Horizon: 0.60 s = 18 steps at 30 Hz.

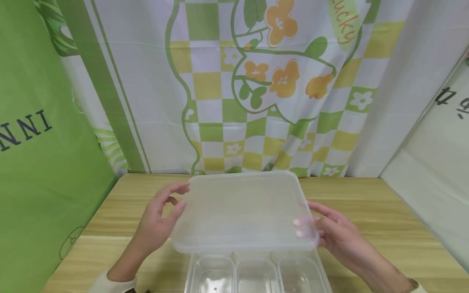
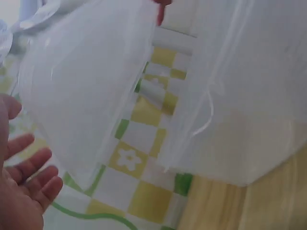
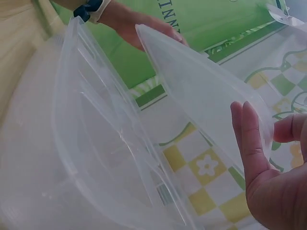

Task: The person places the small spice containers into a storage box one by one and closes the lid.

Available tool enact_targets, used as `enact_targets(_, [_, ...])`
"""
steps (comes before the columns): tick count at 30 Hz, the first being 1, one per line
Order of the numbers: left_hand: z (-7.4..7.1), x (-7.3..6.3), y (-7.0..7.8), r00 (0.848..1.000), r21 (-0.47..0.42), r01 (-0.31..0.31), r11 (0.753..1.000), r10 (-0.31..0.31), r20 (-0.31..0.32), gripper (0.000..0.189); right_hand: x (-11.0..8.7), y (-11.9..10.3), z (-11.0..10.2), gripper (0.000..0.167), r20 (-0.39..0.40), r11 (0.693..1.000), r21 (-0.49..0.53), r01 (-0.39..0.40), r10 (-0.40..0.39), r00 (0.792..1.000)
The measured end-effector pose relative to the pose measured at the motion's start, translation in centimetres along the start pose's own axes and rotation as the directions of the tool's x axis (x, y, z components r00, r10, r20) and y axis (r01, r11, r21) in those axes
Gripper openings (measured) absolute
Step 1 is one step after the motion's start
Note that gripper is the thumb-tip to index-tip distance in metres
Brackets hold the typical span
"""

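A translucent rectangular plastic lid (image 1: 242,211) is raised above a clear plastic box (image 1: 187,276) whose compartments show below its near edge. My right hand (image 1: 340,236) pinches the lid's right edge, with fingertips visible through the plastic. The right wrist view has the fingers (image 3: 252,139) on one face of the lid (image 3: 206,91) and the thumb around the edge. Beside the lid's left edge is my left hand (image 1: 159,219), its fingers spread and loosely bent. In the left wrist view those fingers (image 2: 36,167) stand slightly apart from the lid (image 2: 91,72).
The wooden table (image 1: 348,191) extends to both sides and behind the lid. A patterned curtain (image 1: 205,85) hangs at its back edge. A green panel (image 1: 44,183) stands at the left and a white panel (image 1: 436,175) at the right.
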<state>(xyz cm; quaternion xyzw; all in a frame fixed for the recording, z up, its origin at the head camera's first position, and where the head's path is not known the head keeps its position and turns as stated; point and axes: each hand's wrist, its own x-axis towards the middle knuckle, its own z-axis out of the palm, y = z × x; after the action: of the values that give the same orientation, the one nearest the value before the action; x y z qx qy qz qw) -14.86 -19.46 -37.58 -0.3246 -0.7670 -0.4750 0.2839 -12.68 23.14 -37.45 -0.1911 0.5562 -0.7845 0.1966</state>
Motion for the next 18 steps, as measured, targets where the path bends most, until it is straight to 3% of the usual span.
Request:
enact_targets(2, [-0.2,-0.3,-0.7,0.989,-0.073,0.145,0.987,-0.146,-0.011,0.040,-0.4,0.1,-0.5,0.054,0.032,1.000,-0.001,0.002,-0.002,0.999])
enact_targets(4, [-0.2,-0.7,-1.2,0.963,-0.146,0.267,0.953,-0.269,0.008,0.040,-0.7,0.3,-0.8,0.055,0.040,1.000,-0.010,-0.005,0.006,0.999])
enact_targets(5, [-0.2,-0.9,-1.4,0.945,-0.173,0.324,0.930,-0.325,0.026,0.041,-0.9,0.4,-1.0,0.054,0.043,1.000,-0.016,-0.011,0.011,0.999])
enact_targets(9, [0.3,-1.9,-1.5,0.851,-0.277,0.522,0.807,-0.513,0.111,0.049,-1.6,1.1,-1.1,0.054,0.019,0.999,-0.030,-0.041,0.042,0.999])
enact_targets(11, [0.8,-2.2,-1.3,0.808,-0.309,0.586,0.749,-0.568,0.158,0.053,-2.0,1.5,-1.1,0.055,0.011,0.998,-0.029,-0.057,0.057,0.998])
enact_targets(14, [1.8,-2.4,-0.7,0.759,-0.350,0.647,0.677,-0.616,0.213,0.057,-2.5,1.8,-1.0,0.059,0.011,0.997,-0.033,-0.074,0.074,0.997])
enact_targets(16, [2.4,-2.5,-0.3,0.739,-0.368,0.667,0.648,-0.635,0.223,0.059,-2.7,1.9,-0.9,0.062,0.010,0.996,-0.047,-0.074,0.075,0.997])
enact_targets(18, [3.0,-2.8,0.0,0.738,-0.370,0.667,0.647,-0.644,0.202,0.058,-2.8,1.7,-0.6,0.063,-0.018,0.992,-0.090,-0.090,0.089,0.996])
